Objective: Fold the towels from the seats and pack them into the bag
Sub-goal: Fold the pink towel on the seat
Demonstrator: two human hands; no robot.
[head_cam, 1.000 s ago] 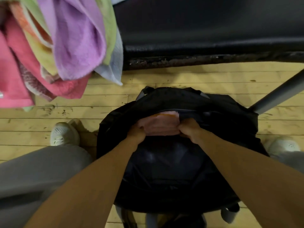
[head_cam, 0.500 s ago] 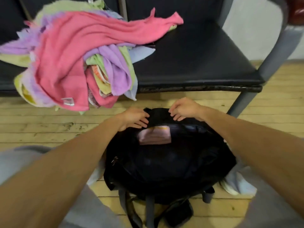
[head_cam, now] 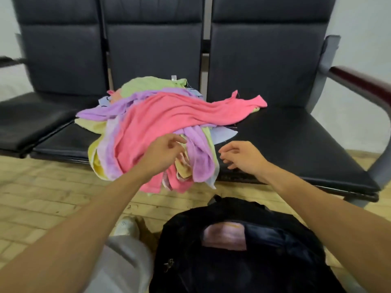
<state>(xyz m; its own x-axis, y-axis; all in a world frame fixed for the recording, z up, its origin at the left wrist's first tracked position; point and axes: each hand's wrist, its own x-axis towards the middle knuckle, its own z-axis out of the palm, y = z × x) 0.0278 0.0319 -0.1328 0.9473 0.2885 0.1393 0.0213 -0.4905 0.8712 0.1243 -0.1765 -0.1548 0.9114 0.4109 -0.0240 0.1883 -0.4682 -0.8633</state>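
Both hands have left the black bag (head_cam: 211, 267); the towel pile (head_cam: 169, 115) lies right behind the loose, empty left hand (head_cam: 166, 154) and just beside the loosely curled, empty right hand (head_cam: 243, 157).

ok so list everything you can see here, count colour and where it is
seats: three, black padded, joined in a row against the wall
armrest: one, dark red on a grey frame, far right of the row
wall: one, white, behind the seats
towel pile: one loose heap, purple, green, yellow and pale blue, on the middle seat, hanging over its front edge
pink towel: one, unfolded, on top of the heap
bag: one, black, open, on the floor in front of the seats
folded towel: one, pale pink, inside the bag's opening
floor: yellowish wooden boards
shoe: one, white, left of the bag
trouser leg: one, grey, bottom centre
left hand: loosely curled, holding nothing, at the heap's front
right hand: loosely curled, holding nothing, over the seat's front edge
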